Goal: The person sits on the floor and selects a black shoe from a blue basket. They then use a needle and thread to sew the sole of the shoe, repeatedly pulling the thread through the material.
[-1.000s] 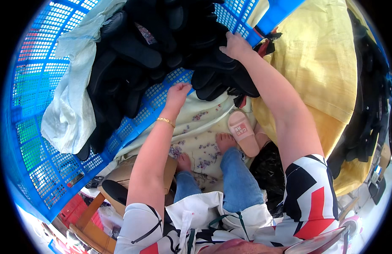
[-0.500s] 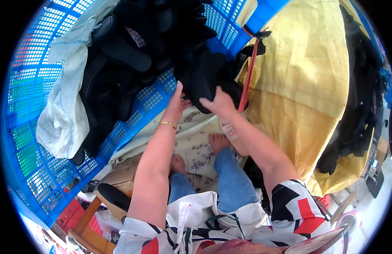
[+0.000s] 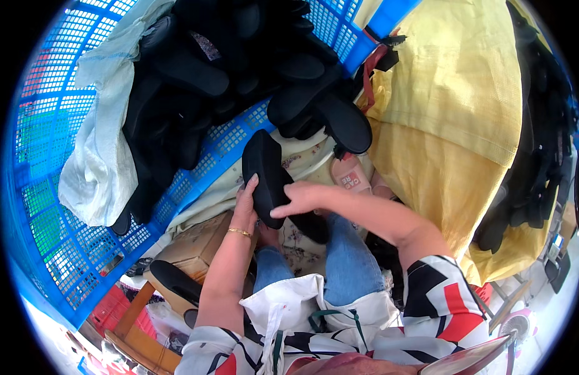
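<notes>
Above my lap, a black shoe (image 3: 262, 165) stands tilted with its toe end pointing away from me. My left hand (image 3: 244, 201) is closed on its near left side. From the right, my right hand (image 3: 300, 199) is closed at the shoes, its thumb over the dark edge; part of its grip is hidden. A second black shoe (image 3: 312, 227) hangs below the right hand, over my jeans. Further off, loose black shoes (image 3: 344, 122) lie sole up at the edge of a blue basket, beside a large pile of black shoes (image 3: 189, 75) inside it.
The blue plastic basket (image 3: 224, 141) tilts along the left, with a white woven sack (image 3: 105, 169) over its pile. A yellow woven sack (image 3: 446, 100) stands at right, more black shoes (image 3: 532, 137) beyond it. A cardboard box (image 3: 196, 250) sits by my left arm. Flowered cloth covers the floor.
Both hands have drawn back toward me from the basket's edge, bringing black shoes along. The shoes left at that edge now lie with their soles showing.
</notes>
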`<action>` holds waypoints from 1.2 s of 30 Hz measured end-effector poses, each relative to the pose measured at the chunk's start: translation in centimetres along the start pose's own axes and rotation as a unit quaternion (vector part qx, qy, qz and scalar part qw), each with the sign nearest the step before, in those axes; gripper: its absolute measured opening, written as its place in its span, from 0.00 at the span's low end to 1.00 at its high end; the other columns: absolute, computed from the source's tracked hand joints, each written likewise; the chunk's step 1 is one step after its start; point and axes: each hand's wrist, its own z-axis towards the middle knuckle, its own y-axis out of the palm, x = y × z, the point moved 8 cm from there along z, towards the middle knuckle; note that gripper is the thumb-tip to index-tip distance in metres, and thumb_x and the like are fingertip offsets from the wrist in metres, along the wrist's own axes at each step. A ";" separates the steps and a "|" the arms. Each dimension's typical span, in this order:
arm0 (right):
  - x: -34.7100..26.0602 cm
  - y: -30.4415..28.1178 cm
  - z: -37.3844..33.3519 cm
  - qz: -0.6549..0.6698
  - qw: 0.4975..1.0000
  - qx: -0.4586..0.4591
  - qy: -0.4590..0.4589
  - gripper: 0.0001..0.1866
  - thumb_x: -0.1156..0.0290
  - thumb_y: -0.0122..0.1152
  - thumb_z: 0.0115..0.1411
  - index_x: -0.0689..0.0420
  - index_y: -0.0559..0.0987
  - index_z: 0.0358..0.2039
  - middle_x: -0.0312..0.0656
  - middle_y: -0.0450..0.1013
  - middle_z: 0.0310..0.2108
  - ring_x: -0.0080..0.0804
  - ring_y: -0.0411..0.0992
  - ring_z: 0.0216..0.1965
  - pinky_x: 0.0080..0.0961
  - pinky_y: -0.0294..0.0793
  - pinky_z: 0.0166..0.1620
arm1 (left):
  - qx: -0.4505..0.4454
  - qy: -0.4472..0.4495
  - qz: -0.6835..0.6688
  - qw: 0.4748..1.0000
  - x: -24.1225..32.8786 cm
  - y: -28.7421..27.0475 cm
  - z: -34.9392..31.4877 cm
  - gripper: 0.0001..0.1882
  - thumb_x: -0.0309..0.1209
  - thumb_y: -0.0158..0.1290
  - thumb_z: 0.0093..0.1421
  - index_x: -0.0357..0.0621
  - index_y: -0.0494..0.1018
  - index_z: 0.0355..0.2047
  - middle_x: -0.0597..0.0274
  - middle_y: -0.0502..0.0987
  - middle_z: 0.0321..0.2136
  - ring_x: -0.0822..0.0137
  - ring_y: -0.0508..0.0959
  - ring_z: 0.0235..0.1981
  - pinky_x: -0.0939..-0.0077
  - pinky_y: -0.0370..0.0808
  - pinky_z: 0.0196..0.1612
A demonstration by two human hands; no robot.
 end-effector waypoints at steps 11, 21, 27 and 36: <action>13.5 -25.4 -0.6 -0.012 0.832 0.486 0.267 0.47 0.35 0.64 0.50 0.68 0.71 0.53 0.59 0.73 0.51 0.49 0.73 0.54 0.39 0.73 0.54 | 0.052 -0.019 -0.082 0.995 -4.2 -2.4 0.6 0.38 0.43 0.65 0.56 0.33 0.64 0.59 0.49 0.75 0.51 0.57 0.77 0.50 0.63 0.75 0.55; 10.1 -13.2 0.4 0.251 0.835 0.468 0.144 0.48 0.37 0.67 0.47 0.72 0.74 0.51 0.64 0.73 0.50 0.55 0.72 0.55 0.37 0.70 0.57 | 0.039 -0.108 -0.056 0.992 -8.6 0.9 0.4 0.40 0.48 0.63 0.58 0.36 0.62 0.62 0.52 0.71 0.58 0.57 0.72 0.58 0.61 0.71 0.61; 11.3 -7.5 -9.0 0.460 0.716 0.517 0.086 0.32 0.56 0.69 0.57 0.68 0.74 0.54 0.49 0.75 0.50 0.35 0.73 0.51 0.28 0.70 0.54 | -0.024 -0.154 -0.132 0.979 -9.1 2.2 -0.6 0.37 0.48 0.62 0.59 0.41 0.65 0.62 0.54 0.71 0.59 0.55 0.72 0.59 0.56 0.69 0.62; 7.6 -9.6 -16.4 0.140 0.862 0.471 0.122 0.31 0.51 0.72 0.51 0.65 0.79 0.46 0.51 0.80 0.39 0.44 0.79 0.44 0.35 0.74 0.50 | -0.011 -0.131 -0.169 0.977 -8.6 0.7 -0.9 0.30 0.37 0.61 0.58 0.39 0.69 0.58 0.52 0.76 0.53 0.55 0.76 0.54 0.59 0.71 0.61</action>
